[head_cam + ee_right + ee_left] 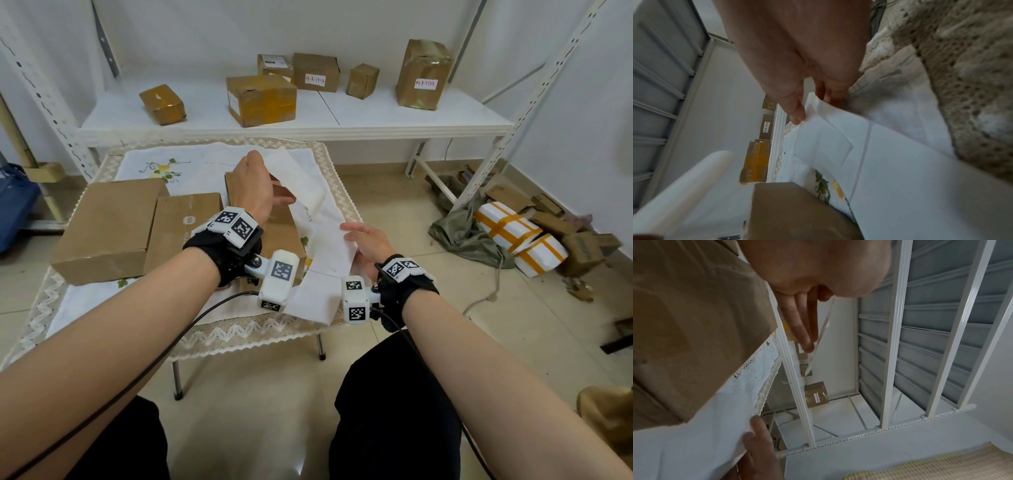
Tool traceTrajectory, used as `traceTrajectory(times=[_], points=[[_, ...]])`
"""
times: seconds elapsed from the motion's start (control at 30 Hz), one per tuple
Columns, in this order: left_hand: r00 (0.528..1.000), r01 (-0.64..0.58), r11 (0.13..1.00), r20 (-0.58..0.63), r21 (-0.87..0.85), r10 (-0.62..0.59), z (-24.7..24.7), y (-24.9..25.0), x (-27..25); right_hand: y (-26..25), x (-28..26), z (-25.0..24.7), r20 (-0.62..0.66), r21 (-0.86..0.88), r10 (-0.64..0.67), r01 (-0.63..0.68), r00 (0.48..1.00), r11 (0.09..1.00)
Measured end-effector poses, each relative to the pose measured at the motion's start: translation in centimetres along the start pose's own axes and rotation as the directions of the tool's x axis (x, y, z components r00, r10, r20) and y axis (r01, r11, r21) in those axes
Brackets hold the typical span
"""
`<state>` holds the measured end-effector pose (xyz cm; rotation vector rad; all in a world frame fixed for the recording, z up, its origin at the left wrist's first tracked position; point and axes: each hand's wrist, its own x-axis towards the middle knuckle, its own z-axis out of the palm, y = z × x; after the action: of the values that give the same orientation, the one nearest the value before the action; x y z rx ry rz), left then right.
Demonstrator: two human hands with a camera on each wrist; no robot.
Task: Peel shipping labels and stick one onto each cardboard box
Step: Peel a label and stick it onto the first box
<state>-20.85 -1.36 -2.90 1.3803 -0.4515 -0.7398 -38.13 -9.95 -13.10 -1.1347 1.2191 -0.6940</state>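
Note:
A long white strip of labels [318, 219] hangs between my two hands above the small table. My left hand [255, 178] is raised and pinches the strip's upper end, its fingers [803, 331] lying straight along the thin sheet [822, 331]. My right hand [363, 240] grips the strip lower down, with the thumb [795, 112] on top of the paper [890, 162]. Three cardboard boxes stand on the cloth: a large one [106, 222] at the left, a flatter one [185, 226] beside it, and one [284, 236] under my left wrist. Their tops show no labels.
The embroidered tablecloth [154, 164] covers a low folding table whose near edge [239, 332] is by my knees. Behind it, a white shelf [376, 109] carries several boxes, two with handwritten labels [315, 79]. Parcels [520, 236] clutter the floor at the right; a blue bag [13, 205] sits at the left.

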Motion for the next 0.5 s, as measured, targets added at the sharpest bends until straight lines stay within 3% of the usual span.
traceTrajectory(times=[0.2, 0.37, 0.5], points=[[0.999, 0.012, 1.0, 0.041, -0.011, -0.012, 0.2, 0.1, -0.2, 0.4, 2.5, -0.1, 0.0, -0.11, -0.043, 0.043, 0.999, 0.993], [0.998, 0.009, 1.0, 0.059, 0.0, -0.009, 0.2, 0.3, -0.3, -2.2, -0.8, 0.6, -0.005, -0.141, -0.063, 0.062, 0.998, 0.988], [0.997, 0.04, 0.999, 0.073, 0.011, -0.041, 0.1, 0.7, -0.4, -3.3, -1.1, 1.0, -0.038, -0.138, -0.178, 0.171, 0.983, 0.976]])
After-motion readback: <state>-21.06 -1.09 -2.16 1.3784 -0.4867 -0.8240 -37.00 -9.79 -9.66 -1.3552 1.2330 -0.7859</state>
